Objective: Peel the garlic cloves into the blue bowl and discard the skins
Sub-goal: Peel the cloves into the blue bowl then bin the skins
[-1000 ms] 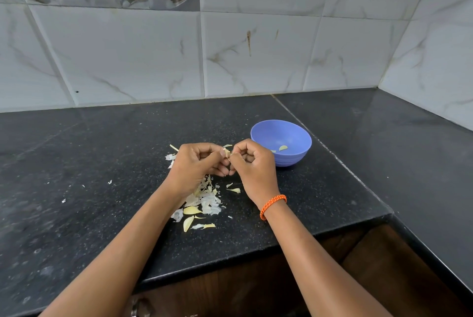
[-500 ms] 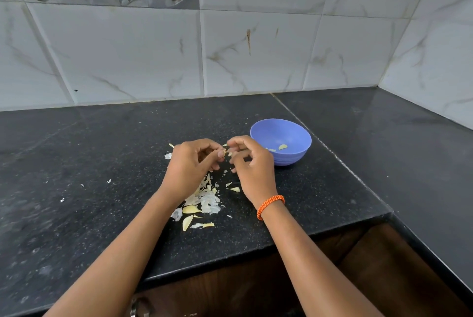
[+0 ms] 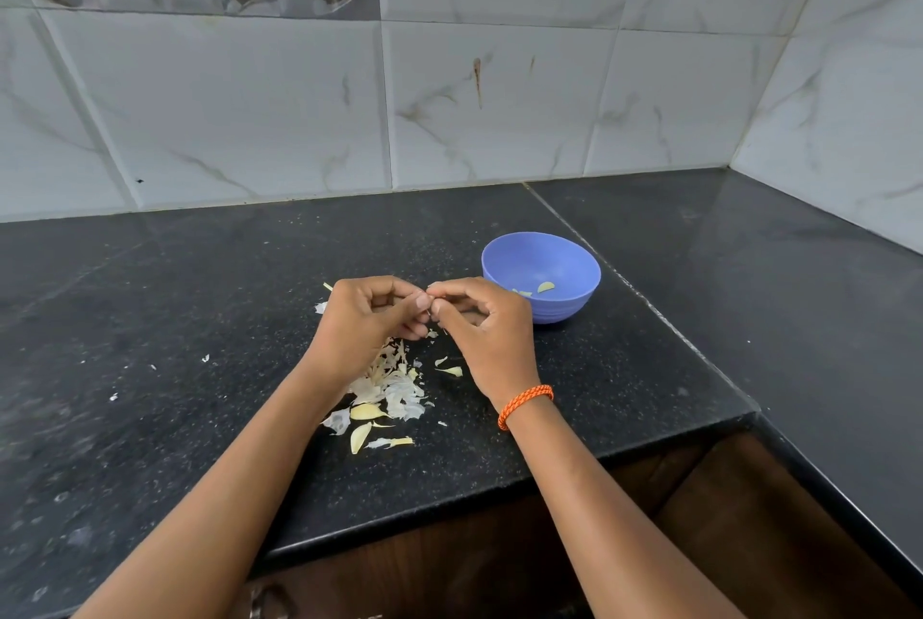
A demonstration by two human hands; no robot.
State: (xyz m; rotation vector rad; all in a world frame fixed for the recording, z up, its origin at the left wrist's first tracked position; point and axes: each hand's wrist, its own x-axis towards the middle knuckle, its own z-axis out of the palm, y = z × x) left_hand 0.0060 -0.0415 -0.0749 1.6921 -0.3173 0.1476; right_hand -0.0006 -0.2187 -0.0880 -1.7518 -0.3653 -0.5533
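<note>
Here we see the blue bowl (image 3: 541, 275) on the dark tabletop (image 3: 200, 299), holding two or three pale peeled cloves (image 3: 545, 287). Just left of it, our left hand (image 3: 369, 324) and right hand (image 3: 487, 329) meet fingertip to fingertip, fingers curled, pinching something too small and hidden to identify. Loose skins (image 3: 387, 389) lie beneath our wrists, partly covered by the left forearm.

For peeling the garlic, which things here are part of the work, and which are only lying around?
Part of the work:
- left hand and right hand, fingertips meeting; what they pinch is too small to tell
- blue bowl, peeled cloves inside
- pile of skins on the counter

Lying around:
- orange wristband
- wall tiles
</note>
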